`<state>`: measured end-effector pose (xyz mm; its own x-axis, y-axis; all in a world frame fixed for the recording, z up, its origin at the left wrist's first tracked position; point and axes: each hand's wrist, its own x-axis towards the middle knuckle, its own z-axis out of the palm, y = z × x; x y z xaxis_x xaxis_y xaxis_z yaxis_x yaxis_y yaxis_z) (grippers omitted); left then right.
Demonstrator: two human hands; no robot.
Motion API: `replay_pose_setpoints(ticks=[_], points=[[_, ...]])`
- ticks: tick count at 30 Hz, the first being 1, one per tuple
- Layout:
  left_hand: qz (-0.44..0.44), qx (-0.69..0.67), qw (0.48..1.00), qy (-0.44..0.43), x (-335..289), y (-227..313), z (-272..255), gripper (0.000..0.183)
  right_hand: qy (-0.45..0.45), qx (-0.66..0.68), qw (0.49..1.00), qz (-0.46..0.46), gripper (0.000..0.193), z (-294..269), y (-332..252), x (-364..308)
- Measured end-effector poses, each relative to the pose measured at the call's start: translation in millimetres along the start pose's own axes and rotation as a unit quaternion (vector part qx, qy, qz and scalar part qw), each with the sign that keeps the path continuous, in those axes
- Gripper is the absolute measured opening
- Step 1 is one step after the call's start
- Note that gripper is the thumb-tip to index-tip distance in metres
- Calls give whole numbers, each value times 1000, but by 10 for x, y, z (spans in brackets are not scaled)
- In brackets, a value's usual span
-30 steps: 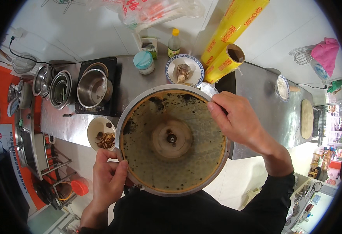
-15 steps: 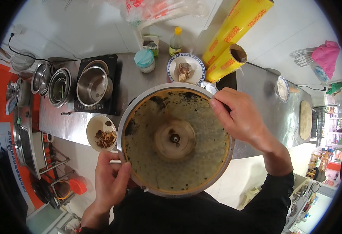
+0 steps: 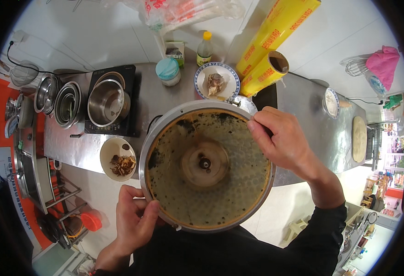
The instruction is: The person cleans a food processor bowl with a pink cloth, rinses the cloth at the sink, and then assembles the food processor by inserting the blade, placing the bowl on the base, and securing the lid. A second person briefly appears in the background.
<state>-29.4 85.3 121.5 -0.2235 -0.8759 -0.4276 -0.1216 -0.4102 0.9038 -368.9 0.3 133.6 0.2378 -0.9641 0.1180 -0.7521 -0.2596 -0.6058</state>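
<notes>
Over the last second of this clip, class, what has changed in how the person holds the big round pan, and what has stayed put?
The round metal pan has barely shifted in the picture. The left hand keeps its grip on the lower left rim, and the right hand keeps its grip on the upper right rim. Nothing was let go. The small bowl, the steel pot, the patterned plate and the yellow rolls stayed where they were.

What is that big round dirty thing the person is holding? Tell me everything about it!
The big round pan looks like metal, with a shiny silver rim and a brownish inside stained with dark burnt patches. A raised round hub with a small knob sits in its middle. It is held up over the steel counter, its inside facing the camera. The left hand grips its lower-left rim, the right hand its upper-right rim.
</notes>
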Motion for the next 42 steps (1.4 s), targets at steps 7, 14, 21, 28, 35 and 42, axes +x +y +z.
replay_pose_setpoints(ticks=[7, 14, 21, 28, 35, 42], points=[[-9, 28, 1000, -4, -26, -43, -51, 28, -3, -4, 1000, 2, 15, -6, -18, 11], [56, 73, 996, 7, 66, -38, -64, 28, 18, -6, 1000, -19, 12, 56, 57, 67], [10, 3, 1000, -16, 28, 17, 24, 23, -7, -14, 1000, -23, 13, 43, 113, 59], [-31, 8, 999, 30, 14, -32, 3, 37, 7, -45, 999, -15, 14, 78, 78, 55], [-6, 80, 995, 52, 70, -184, -77, 49, 30, -39, 999, -4, 13, 165, 171, -11], [101, 143, 984, 24, 123, -297, -120, 57, 16, -73, 997, 18, 15, 95, -53, 41]])
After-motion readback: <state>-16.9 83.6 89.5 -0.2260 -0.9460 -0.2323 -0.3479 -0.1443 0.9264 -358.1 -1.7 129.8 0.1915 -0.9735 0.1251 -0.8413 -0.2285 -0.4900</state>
